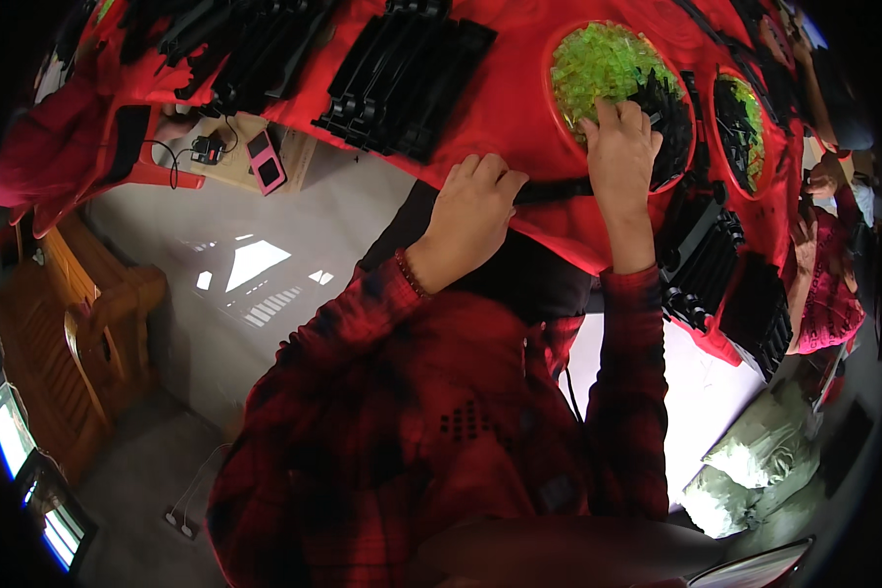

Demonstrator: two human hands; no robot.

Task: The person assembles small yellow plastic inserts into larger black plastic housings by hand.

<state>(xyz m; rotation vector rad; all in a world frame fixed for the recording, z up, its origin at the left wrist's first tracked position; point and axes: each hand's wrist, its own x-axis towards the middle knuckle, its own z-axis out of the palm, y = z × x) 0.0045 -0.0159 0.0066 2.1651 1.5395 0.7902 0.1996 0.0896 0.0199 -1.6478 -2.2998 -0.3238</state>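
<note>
My left hand (470,218) is closed at the near edge of the table with a red cover (510,108). Its fingertips grip one end of a long black plastic strip (555,190), which runs right toward my other wrist. My right hand (623,157) reaches into a red oval tray (550,96), its fingers bent down and drawn together. Whatever they pinch is hidden from view. Small translucent green pieces (598,67) fill the tray's far left side. Small black pieces (668,116) are heaped along its right side.
Stacked black strips (402,83) lie to the left, and more black parts (701,257) to the right. A second tray (768,147) holds green and black pieces. A pink phone (267,165) rests on a cardboard box. Other people sit around the table.
</note>
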